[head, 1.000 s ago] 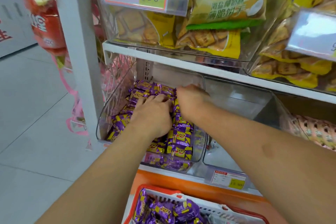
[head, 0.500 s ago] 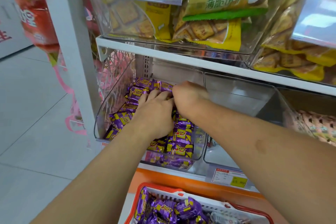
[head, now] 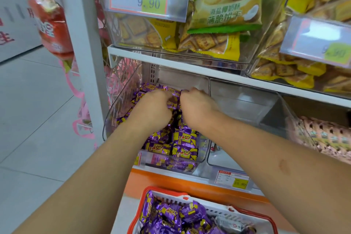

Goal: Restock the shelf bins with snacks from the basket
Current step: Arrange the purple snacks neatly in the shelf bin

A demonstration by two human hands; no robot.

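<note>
My left hand [head: 152, 109] is reaching deep into the clear bin [head: 121, 104] on the lower shelf; its fingers are curling down into the purple snacks [head: 185, 138] at the back, but I cannot tell if they are grabbing one; my right hand [head: 197, 106] is sitting just beside it, fingers bent over and pinching the edge of a purple wrapper at the back of the pile; both hands are lying on top of the snacks, which are filling the bin from front to back. The next bin [head: 245, 104] on the right is clear too, and my right arm is crossing in front of it. Below, the red and white basket [head: 167, 194] is sitting in front of the orange shelf edge [head: 152, 178]; more purple snacks are lying inside it. Above, yellow cracker bags [head: 209, 43] are resting in a clear bin; a price tag [head: 148, 2] is showing 9.90.
</note>
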